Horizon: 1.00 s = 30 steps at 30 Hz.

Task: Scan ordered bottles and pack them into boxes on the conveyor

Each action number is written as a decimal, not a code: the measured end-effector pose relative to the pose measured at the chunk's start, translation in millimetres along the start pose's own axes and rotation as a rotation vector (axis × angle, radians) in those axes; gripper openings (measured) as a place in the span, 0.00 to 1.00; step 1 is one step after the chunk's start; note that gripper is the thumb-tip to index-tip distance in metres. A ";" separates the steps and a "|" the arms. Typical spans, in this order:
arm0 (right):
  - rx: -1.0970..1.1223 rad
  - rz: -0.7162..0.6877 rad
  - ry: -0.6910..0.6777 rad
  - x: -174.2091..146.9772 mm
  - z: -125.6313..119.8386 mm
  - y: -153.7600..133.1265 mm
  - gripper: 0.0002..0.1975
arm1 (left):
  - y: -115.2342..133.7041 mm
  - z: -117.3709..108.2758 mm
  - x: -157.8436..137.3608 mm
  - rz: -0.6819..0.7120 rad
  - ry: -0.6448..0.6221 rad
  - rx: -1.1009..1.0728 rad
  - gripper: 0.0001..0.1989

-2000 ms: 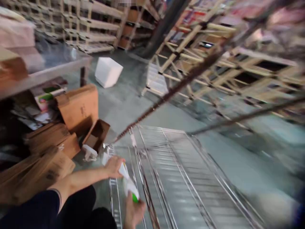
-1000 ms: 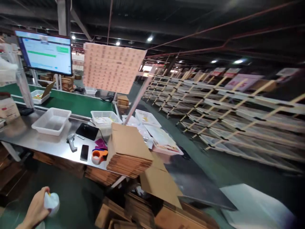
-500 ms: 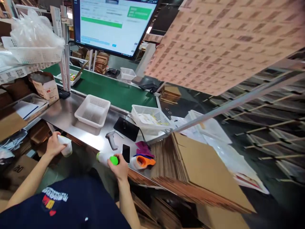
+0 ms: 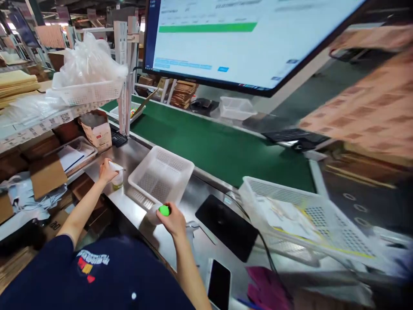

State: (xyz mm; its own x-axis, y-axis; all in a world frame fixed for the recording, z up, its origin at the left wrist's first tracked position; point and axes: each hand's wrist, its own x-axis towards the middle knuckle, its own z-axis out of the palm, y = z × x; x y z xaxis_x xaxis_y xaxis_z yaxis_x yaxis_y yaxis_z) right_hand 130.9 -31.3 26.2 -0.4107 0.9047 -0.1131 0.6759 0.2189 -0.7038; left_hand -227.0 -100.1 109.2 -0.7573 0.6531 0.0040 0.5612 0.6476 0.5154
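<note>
My left hand [image 4: 107, 171] is closed around a small white bottle [image 4: 116, 177], its base down on the steel surface [image 4: 129, 206] at about nine o'clock from the empty white basket [image 4: 161, 175]; my grip wraps the upper part, so only the lower body, with a yellowish tint, shows under my fingers. My right hand [image 4: 174, 220] is shut on a second bottle [image 4: 158, 213], white with a bright green cap, which sits at the surface's near edge just at six o'clock of the basket, touching or almost touching its rim; I cannot tell which. The two bottles stand apart, with the basket's near corner between them. At three o'clock from my right hand lies a black pad [image 4: 227, 226], and at five o'clock a dark phone [image 4: 219, 284] lies flat, with something magenta [image 4: 266, 288] just beside it. Farther toward three o'clock a larger white basket [image 4: 309, 219] holds papers and plastic. Beyond the baskets, at twelve o'clock, runs a green belt [image 4: 219, 146], and a big monitor [image 4: 245, 38] hangs above it. At ten o'clock a post [image 4: 124, 77] carries a basket of clear bags [image 4: 88, 79], with a small carton [image 4: 97, 129] below it.
</note>
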 end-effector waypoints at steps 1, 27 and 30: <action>0.004 0.018 -0.004 2.6 0.7 -0.1 0.19 | 2.6 1.1 8.9 0.003 -0.026 -0.011 0.31; 0.361 0.141 -0.029 18.9 -77.8 -51.5 0.35 | 30.9 -64.4 78.1 0.040 -0.568 -0.914 0.29; 0.523 0.039 -0.098 40.0 -77.0 -72.9 0.34 | 48.0 -71.9 70.9 0.179 -0.530 -0.976 0.29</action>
State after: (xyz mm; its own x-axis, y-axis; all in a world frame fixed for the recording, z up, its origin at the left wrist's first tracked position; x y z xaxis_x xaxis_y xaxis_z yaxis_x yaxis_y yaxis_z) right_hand 112.3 17.0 127.1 -0.4638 0.8646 -0.1933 0.3064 -0.0481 -0.9507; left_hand -277.8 -50.9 195.9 -0.3236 0.9409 -0.0997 -0.0304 0.0950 0.9950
